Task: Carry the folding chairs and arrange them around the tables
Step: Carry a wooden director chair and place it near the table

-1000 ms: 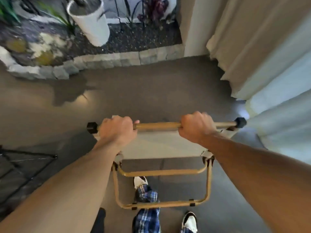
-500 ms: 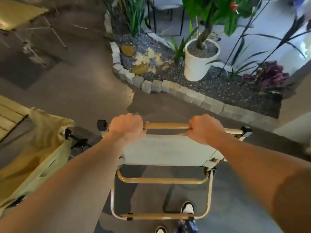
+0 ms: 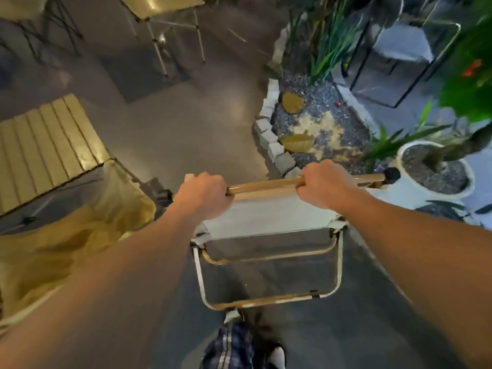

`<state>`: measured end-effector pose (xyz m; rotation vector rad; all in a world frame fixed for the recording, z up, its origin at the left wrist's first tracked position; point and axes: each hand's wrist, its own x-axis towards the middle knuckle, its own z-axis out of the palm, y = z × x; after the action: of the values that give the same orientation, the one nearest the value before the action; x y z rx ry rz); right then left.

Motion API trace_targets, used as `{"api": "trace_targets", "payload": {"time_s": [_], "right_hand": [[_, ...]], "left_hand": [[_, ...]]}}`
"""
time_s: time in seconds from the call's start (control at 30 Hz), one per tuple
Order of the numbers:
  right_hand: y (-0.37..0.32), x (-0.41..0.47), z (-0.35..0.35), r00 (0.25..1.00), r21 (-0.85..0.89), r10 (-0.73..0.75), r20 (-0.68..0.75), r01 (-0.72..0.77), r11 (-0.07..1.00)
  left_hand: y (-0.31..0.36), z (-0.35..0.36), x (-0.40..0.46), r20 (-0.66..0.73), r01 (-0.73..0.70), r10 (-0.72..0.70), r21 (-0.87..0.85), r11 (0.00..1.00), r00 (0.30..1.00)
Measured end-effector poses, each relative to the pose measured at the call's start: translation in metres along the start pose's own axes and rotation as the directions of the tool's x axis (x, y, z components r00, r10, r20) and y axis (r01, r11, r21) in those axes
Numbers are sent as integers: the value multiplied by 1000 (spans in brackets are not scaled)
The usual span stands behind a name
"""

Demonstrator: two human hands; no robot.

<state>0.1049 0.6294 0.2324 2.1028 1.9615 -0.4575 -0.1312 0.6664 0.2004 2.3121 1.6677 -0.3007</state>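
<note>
Nearer now, slatted table; hands grip chair's crosswise bar.

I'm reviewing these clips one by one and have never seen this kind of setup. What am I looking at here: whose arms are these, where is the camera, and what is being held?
There is no machine: a person wears a wide-angle camera on the head, looking forward and down, so the two bare arms are their own. The left hand and right hand both grip the tan top bar of a folded chair, which hangs over the grey floor above the person's feet. To the left stands a slatted table, with yellowish fabric beside it. A second table stands farther ahead. On the right is a stone-edged gravel bed with a white plant pot.
</note>
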Motion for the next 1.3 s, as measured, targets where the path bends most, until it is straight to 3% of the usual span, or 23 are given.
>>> {"api": "trace_targets", "payload": {"time_s": [0.3,0.6,0.93,1.07,1.17,1.3], "right_hand": [[-89,240,-77,975,-99,-215,54,220,970],[-204,430,-127,932,-179,-361,33,361,915],[-324,641,-167,831,-312,-556,2,529,789],[-379,707,-176,773,-394,-629,83,605,692],[-415,752,-182,743,-457,-656,137,635,623],[-452,807,-190,734,-535,-650,198,637,556]], "left_hand": [[-128,-42,163,16,189,-189,-149,971,982],[-250,-87,266,77,416,-411,-246,875,909],[-347,-101,396,155,679,-676,-356,642,721],[-379,-100,432,214,707,-690,-398,584,691],[-397,-100,467,256,671,-639,-468,574,725],[-412,-98,518,338,622,-599,-694,363,726]]}}
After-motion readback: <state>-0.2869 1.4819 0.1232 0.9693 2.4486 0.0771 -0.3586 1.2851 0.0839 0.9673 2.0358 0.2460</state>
